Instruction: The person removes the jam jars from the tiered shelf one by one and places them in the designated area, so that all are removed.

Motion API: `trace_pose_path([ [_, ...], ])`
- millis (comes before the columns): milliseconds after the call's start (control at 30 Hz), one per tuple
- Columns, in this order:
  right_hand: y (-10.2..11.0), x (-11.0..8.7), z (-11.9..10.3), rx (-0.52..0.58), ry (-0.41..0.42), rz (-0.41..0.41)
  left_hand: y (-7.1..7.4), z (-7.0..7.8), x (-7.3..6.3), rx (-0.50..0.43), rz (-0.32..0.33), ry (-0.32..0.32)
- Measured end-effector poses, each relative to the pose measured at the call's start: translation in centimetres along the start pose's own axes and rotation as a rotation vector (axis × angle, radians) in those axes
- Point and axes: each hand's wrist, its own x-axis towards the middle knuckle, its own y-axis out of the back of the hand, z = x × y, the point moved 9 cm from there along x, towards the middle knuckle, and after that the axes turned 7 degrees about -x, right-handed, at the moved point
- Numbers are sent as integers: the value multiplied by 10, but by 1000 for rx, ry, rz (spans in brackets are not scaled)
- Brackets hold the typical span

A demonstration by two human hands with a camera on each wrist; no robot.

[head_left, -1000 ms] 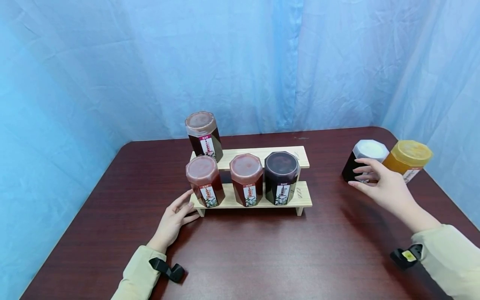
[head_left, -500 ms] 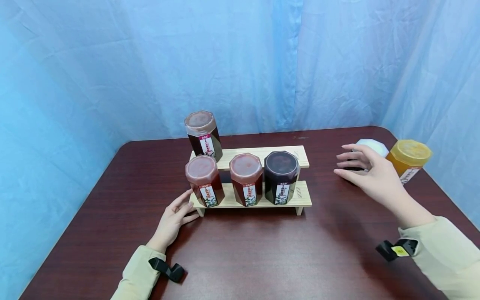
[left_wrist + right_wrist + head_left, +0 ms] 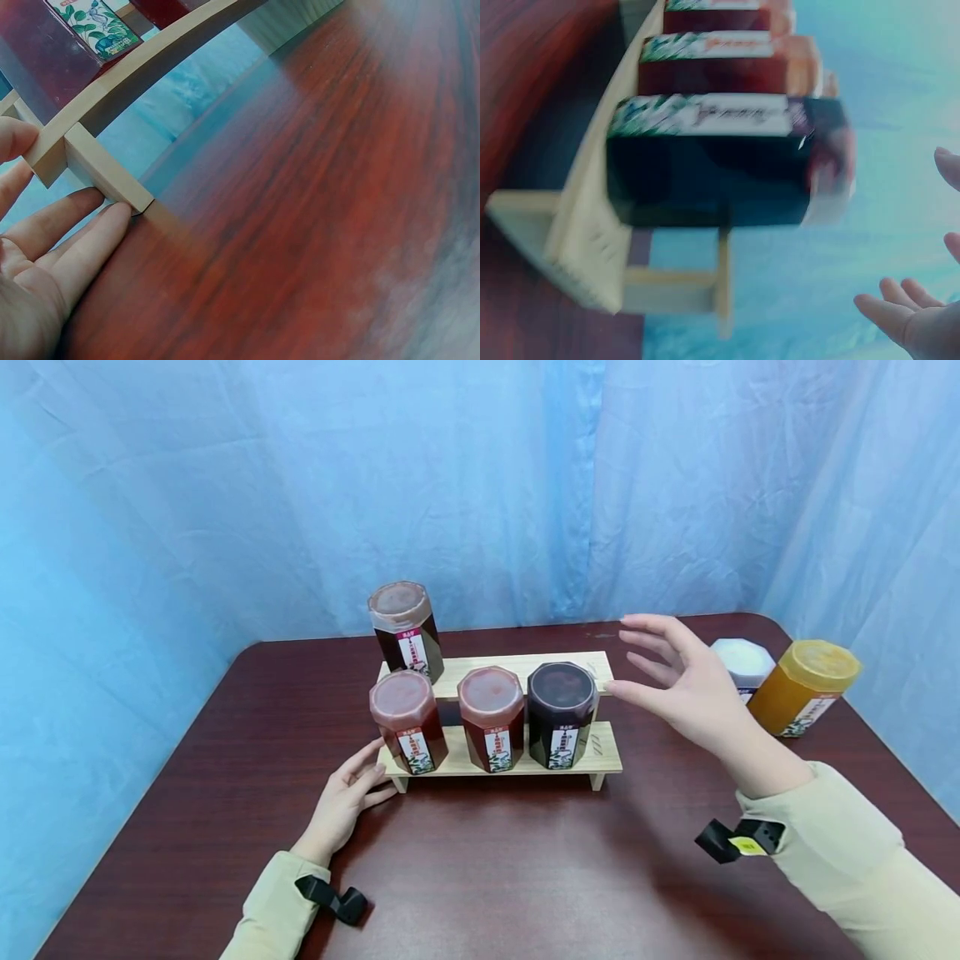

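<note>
My left hand (image 3: 341,806) lies at the left end of a two-tier wooden rack (image 3: 517,770). In the left wrist view its fingers (image 3: 90,247) touch the plank's end and leg from the side. On the lower tier stand two red jars (image 3: 412,735) (image 3: 495,735) and a dark purple jar (image 3: 562,718). A dark brown jar (image 3: 408,639) stands on the upper tier's left end. Beside the upper tier's right end hovers my right hand (image 3: 690,689), empty, its thumb and fingers spread apart. In the right wrist view, blurred, its fingertips (image 3: 885,311) are clear of the jars.
Further right on the dark red table (image 3: 510,877) stand a white-lidded jar (image 3: 742,660), partly hidden by my right hand, and a yellow jar (image 3: 806,689). Blue curtains (image 3: 480,502) hang behind and at the sides. Both wrists carry black camera mounts.
My right hand has moved left and farther back, from the white-lidded jar toward the rack's right end, staying empty. My left hand and the rack stay almost where they were.
</note>
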Motion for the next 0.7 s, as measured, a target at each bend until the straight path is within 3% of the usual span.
trace_pose_path([
  [167, -20, 14, -24, 68, -55, -79, 0, 0, 0, 5, 0, 4],
  [333, -49, 27, -46, 176, -46, -169, -2, 0, 0, 0, -9, 5],
  [500, -77, 41, -55, 145, -71, -246, -2, -1, 1, -7, -9, 8],
  [700, -105, 54, -63, 158, -101, -262, -1, 0, 0, 6, -5, 8],
])
